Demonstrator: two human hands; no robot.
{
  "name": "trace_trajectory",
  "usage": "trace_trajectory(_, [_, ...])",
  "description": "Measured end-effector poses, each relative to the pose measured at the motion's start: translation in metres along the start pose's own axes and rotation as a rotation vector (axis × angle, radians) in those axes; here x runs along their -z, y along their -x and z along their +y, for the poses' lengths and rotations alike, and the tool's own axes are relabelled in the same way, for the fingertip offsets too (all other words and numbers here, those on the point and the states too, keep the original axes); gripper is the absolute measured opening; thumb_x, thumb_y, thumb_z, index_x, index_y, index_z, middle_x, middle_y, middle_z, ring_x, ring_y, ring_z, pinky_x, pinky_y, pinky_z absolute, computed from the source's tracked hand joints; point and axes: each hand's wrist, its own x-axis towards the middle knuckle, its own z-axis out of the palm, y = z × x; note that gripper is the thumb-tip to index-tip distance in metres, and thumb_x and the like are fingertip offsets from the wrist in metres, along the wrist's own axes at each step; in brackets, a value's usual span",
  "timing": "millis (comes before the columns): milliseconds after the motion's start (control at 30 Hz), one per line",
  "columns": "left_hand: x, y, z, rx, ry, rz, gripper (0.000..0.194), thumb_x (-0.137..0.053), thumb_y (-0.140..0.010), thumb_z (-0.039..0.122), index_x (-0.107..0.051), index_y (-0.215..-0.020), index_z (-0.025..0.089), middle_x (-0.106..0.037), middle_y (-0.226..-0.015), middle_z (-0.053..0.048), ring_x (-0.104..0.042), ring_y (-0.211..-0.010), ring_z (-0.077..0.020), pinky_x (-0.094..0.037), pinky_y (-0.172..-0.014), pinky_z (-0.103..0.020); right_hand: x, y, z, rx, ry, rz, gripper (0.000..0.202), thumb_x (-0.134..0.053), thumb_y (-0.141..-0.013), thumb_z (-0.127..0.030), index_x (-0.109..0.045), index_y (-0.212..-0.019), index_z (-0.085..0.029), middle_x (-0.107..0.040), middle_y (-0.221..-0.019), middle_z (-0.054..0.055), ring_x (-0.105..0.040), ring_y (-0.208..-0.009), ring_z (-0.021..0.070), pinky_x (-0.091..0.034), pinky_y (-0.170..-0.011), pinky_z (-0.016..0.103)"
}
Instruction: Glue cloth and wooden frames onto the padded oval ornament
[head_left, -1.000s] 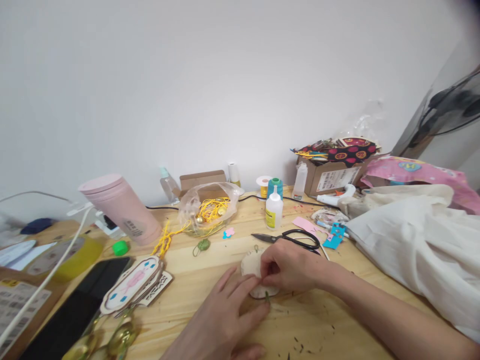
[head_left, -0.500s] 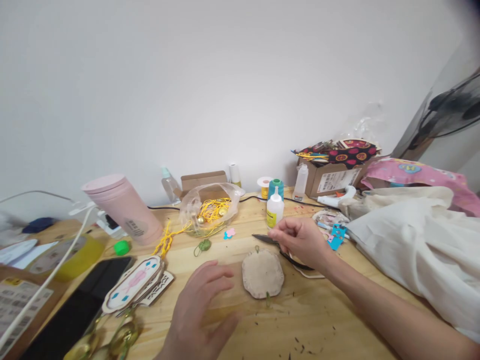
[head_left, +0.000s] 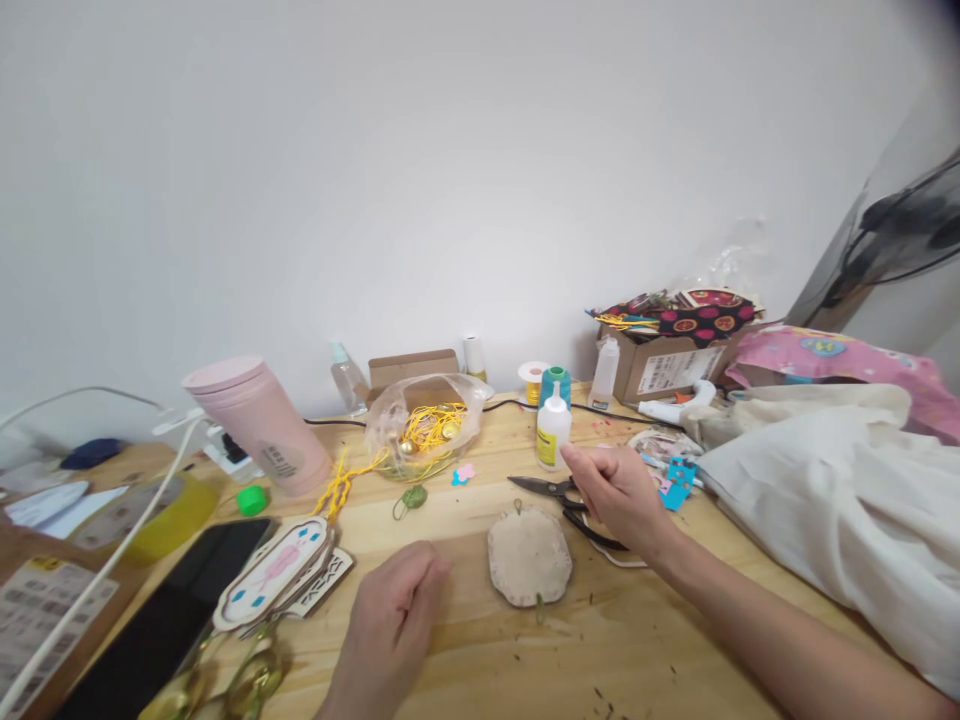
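Note:
My left hand (head_left: 394, 625) is curled closed over the table, left of a pale scalloped disc (head_left: 529, 556); nothing shows in its fingers. The disc lies flat, with a small green cord loop at its top edge and a green cord end at its bottom edge. My right hand (head_left: 619, 495) is closed in a pinch above a pair of black-handled scissors (head_left: 544, 486); whatever its fingers hold, if anything, is hidden. Just behind that hand stands a white glue bottle (head_left: 553, 432) with a yellow label. A small green cord bundle (head_left: 412, 497) rests farther left.
A plastic bag of yellow cord (head_left: 427, 425) sits at the back. On the left are a pink tumbler (head_left: 259, 425), a phone (head_left: 169, 620) and a stack of decorated plaques (head_left: 274, 575). White cloth (head_left: 817, 500) and a full cardboard box (head_left: 667, 365) occupy the right.
My left hand has gone from spread fingers to a closed curl. My right hand stays pinched and has turned slightly above the scissors. The whole view has shifted a little.

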Motion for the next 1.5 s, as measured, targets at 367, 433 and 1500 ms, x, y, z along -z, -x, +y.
trace_trajectory(367, [-0.009, -0.031, 0.036, 0.747, 1.047, -0.149, 0.026, -0.076, -0.052, 0.030, -0.068, -0.068, 0.012, -0.072, -0.071, -0.008, -0.064, -0.063, -0.0133, -0.050, -0.064, -0.021, -0.008, 0.004, -0.004, 0.051, 0.008, -0.014, 0.047, -0.038, -0.084, -0.033, -0.034, -0.039, -0.019, -0.033, -0.033, -0.006, -0.032, -0.033, 0.0068, -0.024, -0.038, 0.021])
trace_trajectory(433, [-0.010, -0.037, 0.042, 0.730, 1.039, -0.112, 0.024, -0.077, -0.051, 0.027, -0.068, -0.066, 0.011, -0.072, -0.068, -0.008, -0.064, -0.059, -0.0123, -0.051, -0.060, -0.019, -0.009, 0.005, -0.005, 0.061, 0.001, -0.006, 0.047, -0.038, -0.084, -0.032, -0.035, -0.040, -0.019, -0.035, -0.033, -0.006, -0.033, -0.034, 0.0070, -0.024, -0.038, 0.021])
trace_trajectory(1500, [-0.028, -0.065, 0.014, 0.582, 1.004, 0.118, 0.018, -0.074, -0.055, 0.025, -0.066, -0.064, 0.013, -0.069, -0.062, -0.001, -0.061, -0.056, -0.0083, -0.050, -0.060, -0.016, 0.046, -0.013, 0.017, -0.077, 0.179, -0.065, 0.031, -0.056, -0.070, -0.031, -0.044, -0.045, -0.018, -0.040, -0.041, -0.007, -0.038, -0.038, 0.0085, -0.025, -0.039, 0.019])
